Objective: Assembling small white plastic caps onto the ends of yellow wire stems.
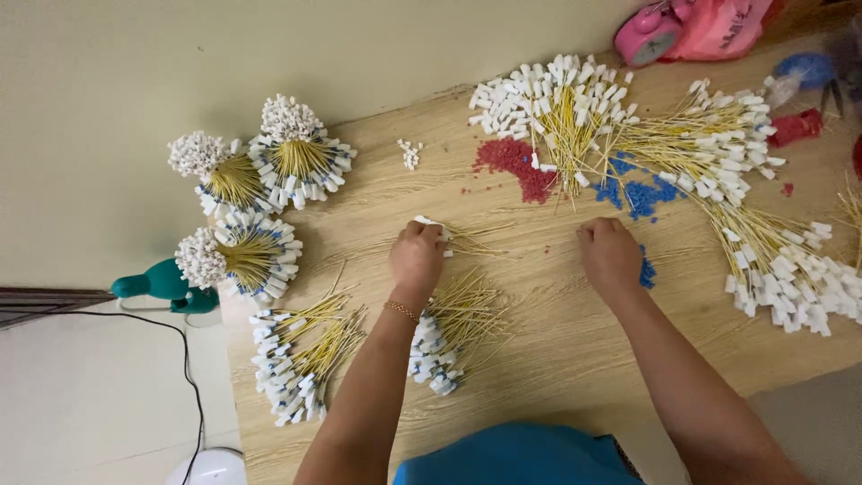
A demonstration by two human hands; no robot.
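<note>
Left-hand grip (417, 256): fingers curled and pressed together, pinching a white-capped yellow tie (433, 223) whose white end shows at the fingertips. Thin yellow strands (476, 239) run out to the right of this grip, lying flat on the worktop (557, 359). A thin bracelet (401, 311) sits on the left wrist.

Right-hand grip (611, 254): closed into a loose fist, knuckles up, resting on the worktop. What it holds, if anything, cannot be told. A few blue beads (646, 269) lie touching its right edge.

Below the left grip: a loose fan of yellow ties with white and blue ends (444, 337). Further left of it: a second loose fan (301, 359).

Above and left of the left grip: three tied round bundles (269, 166), standing near the wall.

Between and above the two grips: a red bead heap (516, 164) and a larger blue bead heap (639, 193), both loose on the worktop, not in any container. A wide spread of unsorted ties (575, 103) lies above them and continues to the right of the right grip (781, 260).

Containers: a pink bag (718, 27) at the far worktop edge; contents not visible.
</note>
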